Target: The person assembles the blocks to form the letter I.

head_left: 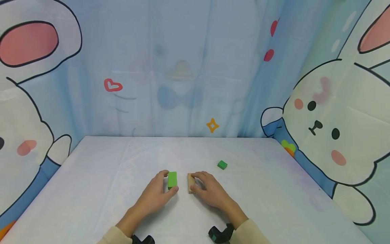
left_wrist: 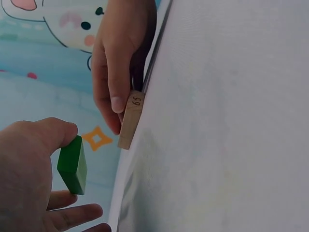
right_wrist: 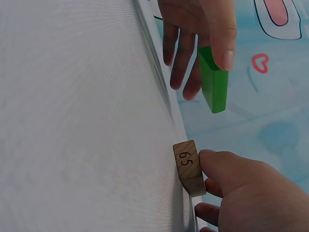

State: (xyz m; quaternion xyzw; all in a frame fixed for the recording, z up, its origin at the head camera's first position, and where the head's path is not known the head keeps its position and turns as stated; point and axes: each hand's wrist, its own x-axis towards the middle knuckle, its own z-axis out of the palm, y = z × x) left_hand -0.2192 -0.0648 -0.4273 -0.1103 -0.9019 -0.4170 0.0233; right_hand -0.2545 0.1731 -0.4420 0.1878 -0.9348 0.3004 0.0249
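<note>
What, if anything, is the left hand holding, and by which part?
The left hand holds a green rectangular block by its near and far ends, between its fingers.

Raised green block [head_left: 172,180], wooden block [head_left: 190,183] marked 65 nearby

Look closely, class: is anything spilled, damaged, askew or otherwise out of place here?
Nothing looks spilled or damaged. The loose green block is the mild oddity: it lies apart on the table, askew to its edges, while the left hand holds a bright green block and the right hand a wooden block.
</note>
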